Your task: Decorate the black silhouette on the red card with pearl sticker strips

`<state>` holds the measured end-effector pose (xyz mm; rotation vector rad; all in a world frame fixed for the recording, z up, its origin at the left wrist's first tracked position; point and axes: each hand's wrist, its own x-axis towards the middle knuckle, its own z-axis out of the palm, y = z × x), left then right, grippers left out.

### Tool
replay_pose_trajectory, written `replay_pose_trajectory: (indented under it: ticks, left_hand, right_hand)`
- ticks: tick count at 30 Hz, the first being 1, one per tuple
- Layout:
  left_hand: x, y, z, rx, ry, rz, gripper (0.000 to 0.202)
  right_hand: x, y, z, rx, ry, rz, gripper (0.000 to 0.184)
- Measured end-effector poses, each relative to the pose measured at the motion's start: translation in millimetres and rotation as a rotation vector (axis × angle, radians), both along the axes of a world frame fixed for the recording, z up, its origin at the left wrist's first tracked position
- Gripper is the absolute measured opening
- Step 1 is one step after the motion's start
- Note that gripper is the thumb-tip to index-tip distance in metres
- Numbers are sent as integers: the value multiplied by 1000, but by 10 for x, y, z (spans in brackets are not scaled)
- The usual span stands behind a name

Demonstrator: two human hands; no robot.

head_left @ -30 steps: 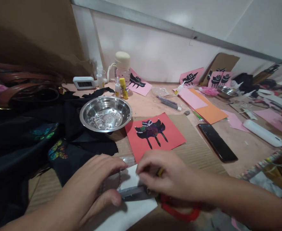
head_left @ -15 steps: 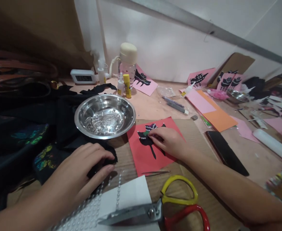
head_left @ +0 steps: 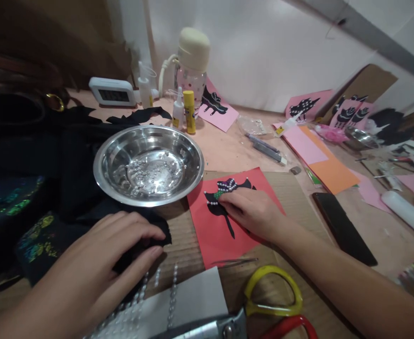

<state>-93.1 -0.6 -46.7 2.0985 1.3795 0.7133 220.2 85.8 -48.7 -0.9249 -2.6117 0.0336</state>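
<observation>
My right hand (head_left: 252,213) rests on a red card (head_left: 224,233) that bears a black cut-out figure (head_left: 223,197) trimmed with pearl beads. Its fingertips are pinched together and press on the figure's beaded edge; what they hold is too small to make out. My left hand (head_left: 97,263) lies palm down, fingers loosely curved, on black fabric (head_left: 69,188) and touches a white sheet of stick-on pearls (head_left: 164,301). A steel bowl (head_left: 149,165) holding loose beads stands just behind both hands.
Scissors (head_left: 263,310) with yellow and red handles lie at the near edge, tweezers (head_left: 235,260) beside them. A black phone (head_left: 344,228) lies to the right. Glue bottles (head_left: 183,110), a capped jar (head_left: 191,61), a small clock (head_left: 111,92) and pink cards (head_left: 217,106) line the back.
My right hand left the scissors and pearl sheet near me and moved forward onto the red card. My left hand slid left onto the black fabric. The view tilted down and closer.
</observation>
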Motion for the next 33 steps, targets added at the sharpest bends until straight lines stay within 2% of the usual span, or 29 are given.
replay_pose_trajectory:
  ticks: [3, 11, 16, 26, 29, 33]
  left_hand:
    - [10, -18, -4, -16, -5, 17, 15]
    - [-16, 21, -22, 60, 18, -36, 13]
    - [-13, 8, -5, 29, 42, -44, 12]
    - [-43, 42, -50, 133, 75, -111, 14]
    - [-34, 35, -45, 127, 67, -118, 14]
    - [-26, 23, -31, 108, 65, -89, 13]
  right_hand:
    - [6, 3, 17, 26, -12, 24, 20]
    - [22, 20, 58, 89, -29, 69, 23]
    - [40, 22, 67, 68, -2, 114, 22]
    - [77, -4, 62, -44, 135, 106, 15]
    - [98, -4, 58, -18, 133, 166, 15]
    - [110, -7, 55, -11, 114, 178, 15]
